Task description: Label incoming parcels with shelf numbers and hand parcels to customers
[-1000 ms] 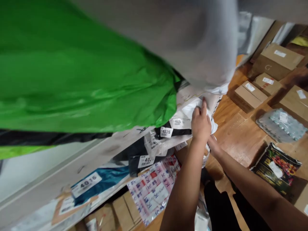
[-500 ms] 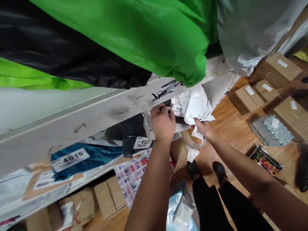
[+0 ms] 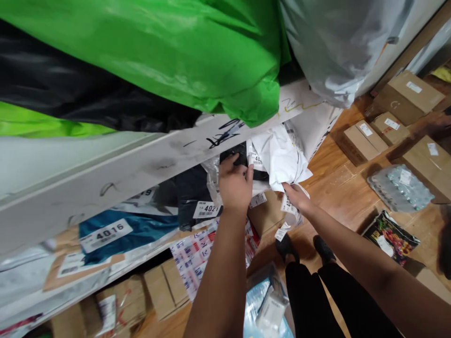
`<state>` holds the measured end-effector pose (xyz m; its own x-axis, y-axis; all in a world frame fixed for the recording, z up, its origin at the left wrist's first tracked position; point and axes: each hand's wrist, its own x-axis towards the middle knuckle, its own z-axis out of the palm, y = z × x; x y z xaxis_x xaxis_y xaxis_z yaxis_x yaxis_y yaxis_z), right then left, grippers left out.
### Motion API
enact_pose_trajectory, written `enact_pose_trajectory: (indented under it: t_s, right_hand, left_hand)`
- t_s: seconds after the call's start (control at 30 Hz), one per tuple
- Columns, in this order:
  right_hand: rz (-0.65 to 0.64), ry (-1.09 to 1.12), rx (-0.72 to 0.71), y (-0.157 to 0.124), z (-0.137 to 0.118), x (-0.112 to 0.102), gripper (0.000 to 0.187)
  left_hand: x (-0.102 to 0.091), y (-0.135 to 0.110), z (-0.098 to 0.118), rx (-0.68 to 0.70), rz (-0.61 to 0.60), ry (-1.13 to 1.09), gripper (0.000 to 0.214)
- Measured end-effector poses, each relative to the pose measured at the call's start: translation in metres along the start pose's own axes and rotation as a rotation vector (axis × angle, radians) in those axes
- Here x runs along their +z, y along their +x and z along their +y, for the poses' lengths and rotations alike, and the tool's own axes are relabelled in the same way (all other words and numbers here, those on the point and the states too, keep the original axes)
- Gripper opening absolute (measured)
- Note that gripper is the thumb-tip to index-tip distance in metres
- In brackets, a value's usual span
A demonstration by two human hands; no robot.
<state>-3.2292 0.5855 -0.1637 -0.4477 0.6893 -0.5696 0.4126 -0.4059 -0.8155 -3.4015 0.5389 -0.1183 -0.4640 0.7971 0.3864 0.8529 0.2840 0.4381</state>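
My left hand (image 3: 234,185) reaches into the shelf, fingers curled on a black parcel (image 3: 235,154) wedged under the white shelf board (image 3: 148,164). Just right of it lies a white plastic mailer (image 3: 282,157) with a numbered label. My right hand (image 3: 296,196) is lower, under that mailer's edge, fingers closed on a clear bag with white labels (image 3: 286,220). A dark parcel labelled 4021 (image 3: 197,199) sits left of my left hand.
Green, black and grey bags (image 3: 176,51) bulge over the upper shelf. A blue parcel marked 4016 (image 3: 127,227) lies further left. Cardboard boxes (image 3: 405,96), a pack of bottles (image 3: 400,188) and a dark printed bag (image 3: 391,234) lie on the wooden floor. My legs stand below.
The view swung down from the upper bags to the shelf. My left hand moved left from the white mailer onto the black parcel. My right hand came out from behind it with the labelled bag.
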Motion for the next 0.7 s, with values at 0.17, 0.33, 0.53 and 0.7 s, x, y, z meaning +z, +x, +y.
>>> enact_pose_trajectory:
  t_s: [0.17,0.33,0.53,0.7]
  right_hand:
    - [-0.071,0.084,0.078,-0.014,0.003,0.008,0.037]
    - [-0.107,0.101,-0.047,-0.026,0.008,0.008,0.027]
    - [-0.231,0.150,-0.218,-0.039,0.014,0.017,0.021]
    - [-0.260,0.075,-0.199,-0.043,0.012,0.016,0.027]
  left_hand:
    - [-0.003,-0.012,0.001,0.068,-0.044,0.015,0.024]
    - [-0.005,-0.011,0.001,0.046,-0.041,-0.012,0.020]
    - [-0.010,-0.017,0.006,0.028,0.038,-0.040,0.020]
    - [-0.015,-0.054,0.015,-0.077,0.247,-0.033,0.029]
